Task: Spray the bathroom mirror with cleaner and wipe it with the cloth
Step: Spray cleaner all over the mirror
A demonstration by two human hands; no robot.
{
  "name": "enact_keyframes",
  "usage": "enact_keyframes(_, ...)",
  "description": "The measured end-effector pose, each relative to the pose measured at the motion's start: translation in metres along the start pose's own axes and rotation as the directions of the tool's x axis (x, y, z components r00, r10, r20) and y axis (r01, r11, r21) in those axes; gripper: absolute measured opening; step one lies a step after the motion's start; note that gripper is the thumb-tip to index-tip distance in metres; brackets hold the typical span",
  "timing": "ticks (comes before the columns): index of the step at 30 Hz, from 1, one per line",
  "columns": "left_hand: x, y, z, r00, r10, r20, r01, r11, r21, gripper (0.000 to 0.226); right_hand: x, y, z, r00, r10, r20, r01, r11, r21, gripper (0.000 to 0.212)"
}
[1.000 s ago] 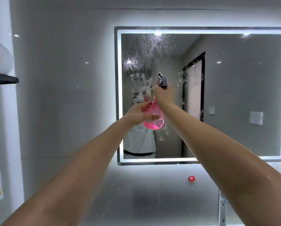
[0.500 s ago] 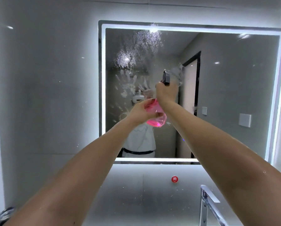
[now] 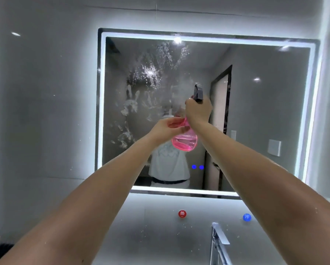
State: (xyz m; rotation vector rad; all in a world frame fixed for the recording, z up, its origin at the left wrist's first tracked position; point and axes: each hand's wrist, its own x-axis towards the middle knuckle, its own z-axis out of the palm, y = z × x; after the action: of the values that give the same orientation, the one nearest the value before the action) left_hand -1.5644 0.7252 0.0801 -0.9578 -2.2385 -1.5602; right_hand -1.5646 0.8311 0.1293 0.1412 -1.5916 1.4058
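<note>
**Spray bottle (image 3: pixel 185 142) held up to the mirror (image 3: pixel 265 111) in two hands**

One bottle, one mirror and two bare arms fill the view. The bottle sits just right of the centre of the frame, in front of the glass. It has a clear pink, rounded body with pink liquid pooled in its lower part, and a dark trigger head (image 3: pixel 198 92) pointing up toward the glass.

The right hand (image 3: pixel 197 110) grips the neck just under the trigger head, its fingers curled round it and hidden from view behind the hand. The left hand (image 3: pixel 170 128) holds the upper body of the bottle from the left, fingers and thumb curved round the pink plastic.

The mirror is rectangular with a glowing white band round its edge. Its upper left part carries a spread of fine spray droplets (image 3: pixel 160 60). Below them are whitish handprint smears (image 3: pixel 130 108); several can be seen, but the exact number cannot be told. Two small blue dots (image 3: pixel 197 166) glow near the mirror's lower middle. The right half of the glass looks clean.

On the grey wall under the mirror are two round stickers, one red (image 3: pixel 182 213) and one blue (image 3: pixel 246 217). One chrome faucet (image 3: pixel 218 243) stands at the bottom of the frame, between them.
</note>
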Motion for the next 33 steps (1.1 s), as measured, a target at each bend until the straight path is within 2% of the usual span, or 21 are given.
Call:
enact_keyframes(7,0.018,0.016,0.063,1.000,-0.005,0.006,0.005,0.999,-0.048,0.052,0.020,0.005,-0.071,0.997,0.046,0.059,-0.041,0.996,-0.083,0.029)
enact_keyframes(14,0.033,0.039,0.114,0.996,0.008,0.088,-0.002,0.997,-0.072,0.045,0.034,0.009,-0.128,0.998,0.026,0.049,-0.023,0.998,-0.061,0.024)
enact_keyframes(22,0.045,0.051,0.127,0.990,0.024,0.137,-0.015,0.998,-0.062,0.049,0.046,0.012,-0.142,0.997,0.025,-0.070,-0.035,0.990,-0.136,0.021)
enact_keyframes(28,0.057,0.064,0.130,0.984,0.014,0.178,-0.009,1.000,-0.026,0.049,0.061,0.012,-0.154,0.999,0.046,-0.020,-0.048,0.990,-0.135,0.010)
enact_keyframes(33,0.057,0.068,0.148,0.991,0.016,0.131,-0.006,0.997,-0.075,0.048,0.070,0.017,-0.169,0.999,0.037,-0.011,-0.038,0.994,-0.103,0.016)
